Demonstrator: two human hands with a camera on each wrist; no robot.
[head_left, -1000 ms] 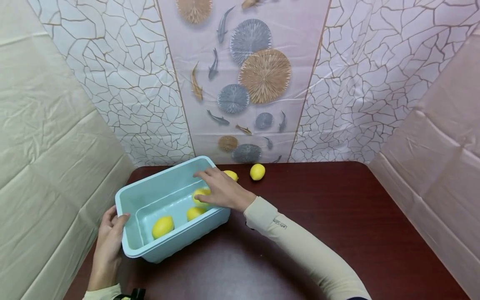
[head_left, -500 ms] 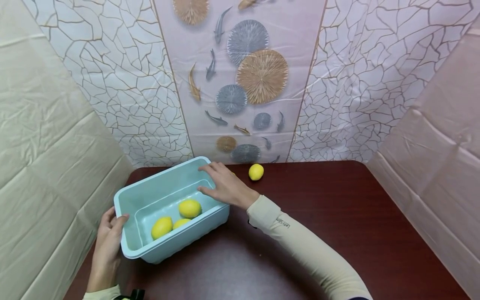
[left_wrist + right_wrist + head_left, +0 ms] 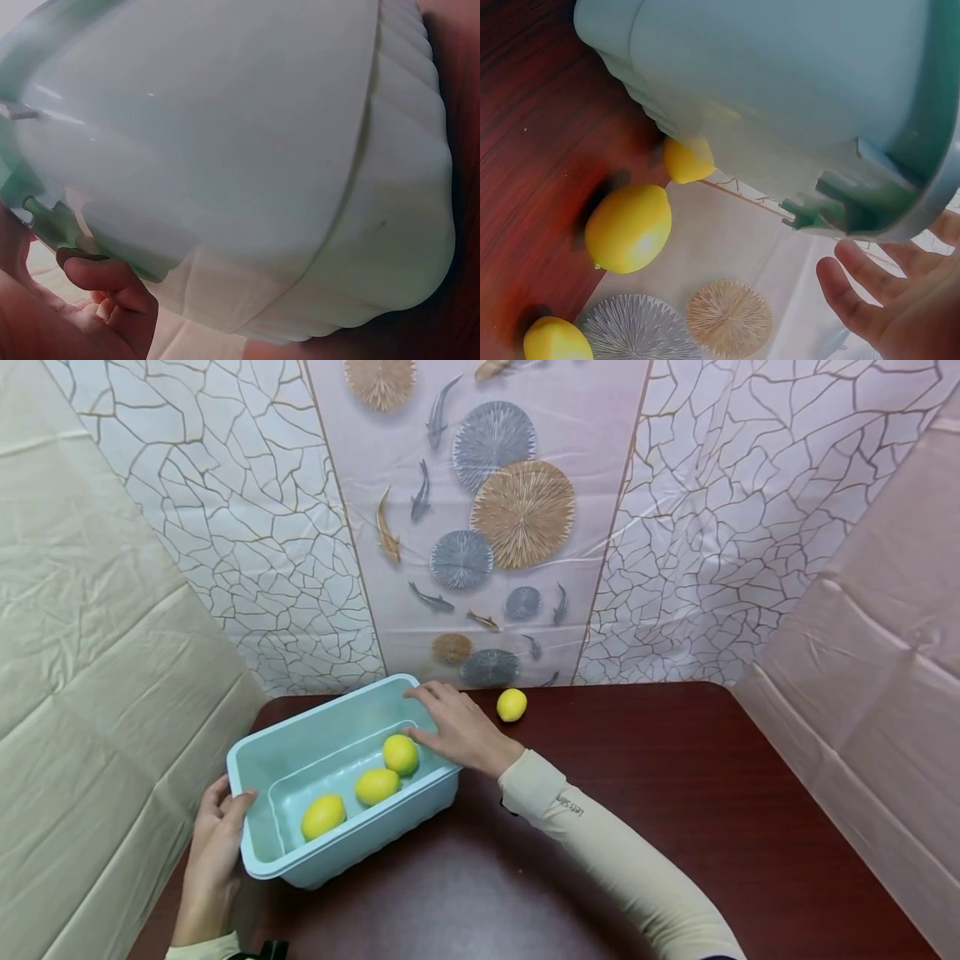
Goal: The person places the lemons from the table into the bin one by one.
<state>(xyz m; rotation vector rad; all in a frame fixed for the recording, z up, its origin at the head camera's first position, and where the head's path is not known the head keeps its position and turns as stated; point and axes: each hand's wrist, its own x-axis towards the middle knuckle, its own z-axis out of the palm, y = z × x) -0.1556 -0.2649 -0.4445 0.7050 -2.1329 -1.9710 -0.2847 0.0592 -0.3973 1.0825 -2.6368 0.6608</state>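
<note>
The bin (image 3: pixel 367 839) is opening upward, so a way in is running down from above along its far wall (image 3: pixel 315 739), where bin floor is showing. The left lemon (image 3: pixel 324 817), middle lemon (image 3: pixel 377 786) and right lemon (image 3: pixel 401 754) are blocking the near side. The right grip (image 3: pixel 461 727) is narrowing entry at the right end; its sleeve (image 3: pixel 615 852) is crossing the way in from the right. The left grip (image 3: pixel 217 827) is taking up the left end. Counter (image 3: pixel 675 793) beyond the sleeve is offering room. Three outer lemons (image 3: pixel 629 229) are obstructing the strip beside the bin, and a backdrop (image 3: pixel 525 510) is closing off the rear.
</note>
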